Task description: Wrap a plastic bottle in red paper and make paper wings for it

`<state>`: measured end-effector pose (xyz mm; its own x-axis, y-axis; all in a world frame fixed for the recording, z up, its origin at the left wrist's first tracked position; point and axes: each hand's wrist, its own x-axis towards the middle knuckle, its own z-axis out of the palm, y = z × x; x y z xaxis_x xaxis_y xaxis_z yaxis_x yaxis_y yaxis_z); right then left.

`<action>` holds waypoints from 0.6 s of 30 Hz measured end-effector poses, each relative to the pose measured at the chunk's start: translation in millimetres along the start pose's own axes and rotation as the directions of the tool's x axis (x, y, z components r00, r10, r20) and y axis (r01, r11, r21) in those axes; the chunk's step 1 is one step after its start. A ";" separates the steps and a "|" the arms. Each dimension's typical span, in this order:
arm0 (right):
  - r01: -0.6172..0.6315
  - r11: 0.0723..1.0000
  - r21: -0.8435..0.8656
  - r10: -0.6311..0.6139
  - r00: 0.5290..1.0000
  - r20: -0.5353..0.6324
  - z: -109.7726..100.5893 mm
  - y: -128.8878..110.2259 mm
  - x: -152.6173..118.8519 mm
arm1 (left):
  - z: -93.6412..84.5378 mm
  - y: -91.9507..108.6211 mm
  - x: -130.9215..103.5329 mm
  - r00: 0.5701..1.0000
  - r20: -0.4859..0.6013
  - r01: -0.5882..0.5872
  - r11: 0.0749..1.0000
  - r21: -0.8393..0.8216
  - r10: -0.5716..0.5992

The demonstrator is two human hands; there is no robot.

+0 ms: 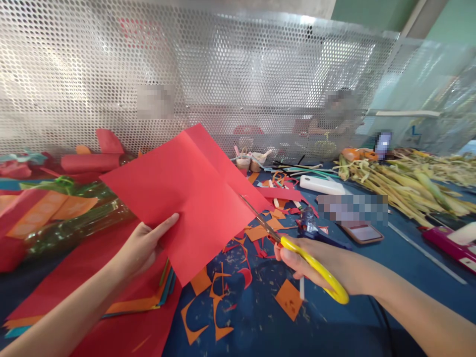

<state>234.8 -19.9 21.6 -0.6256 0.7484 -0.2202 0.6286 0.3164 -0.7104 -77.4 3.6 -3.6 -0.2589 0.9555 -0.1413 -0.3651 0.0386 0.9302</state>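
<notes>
A large sheet of red paper (201,193) is raised over the table, with a crease near its upper right side. My left hand (145,248) pinches its lower left part, thumb on the near face and the other fingers behind. My right hand (312,260) is closed round scissors (314,270) with yellow handles. Their blades reach the right part of the sheet; I cannot tell how far apart they are. Beneath my left forearm lies a stack of coloured paper (143,303), with red, orange and blue edges showing.
Orange paper scraps (290,300) litter the dark blue table (260,329). A phone (362,233), a white device (323,185) and dried husks (405,191) lie to the right. Green plastic bottles (80,223) are at left. A perforated metal screen (238,64) stands behind.
</notes>
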 end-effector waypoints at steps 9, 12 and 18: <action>0.016 0.999 -0.039 -0.016 1.000 0.001 -0.7 -4.6 0.3 | -2.4 0.1 0.8 1.000 0.002 -0.013 1.000 0.000 0.013; 0.013 1.000 -0.005 -0.013 1.000 -0.002 0.1 -5.5 0.0 | -2.6 1.0 1.2 1.000 -0.004 -0.014 1.000 0.008 0.014; 0.003 1.000 -0.008 -0.004 0.999 -0.035 0.8 -8.1 -1.6 | 0.1 2.0 -0.2 1.000 -0.024 -0.001 1.000 -0.001 0.001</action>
<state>230.3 -24.2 27.2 -0.6113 0.7672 -0.1940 0.6302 0.3237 -0.7057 -78.0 3.5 -1.6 -0.2807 0.9482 -0.1485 -0.3659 0.0373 0.9299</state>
